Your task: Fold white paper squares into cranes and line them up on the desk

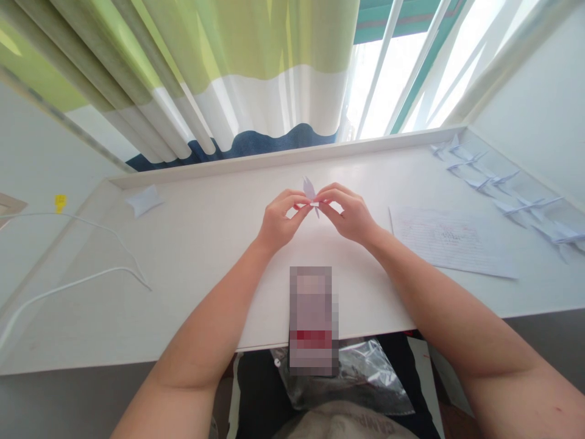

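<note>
Between my two hands, above the middle of the white desk, is a small folded white paper piece (309,188) with a pointed flap standing up. My left hand (283,216) pinches its left side between thumb and fingers. On the other side, the thumb and fingers of my right hand (346,210) pinch it too. A narrow white strip of the paper shows between the fingertips; the rest of the fold is too small to make out.
Several folded paper figures (491,181) line the desk's right side. Near them lies a printed sheet (452,238). At left are a folded white paper (144,200) and a white cable (91,277). A blurred-out phone-like object (311,311) is at the front edge, beside a clear plastic bag (375,372).
</note>
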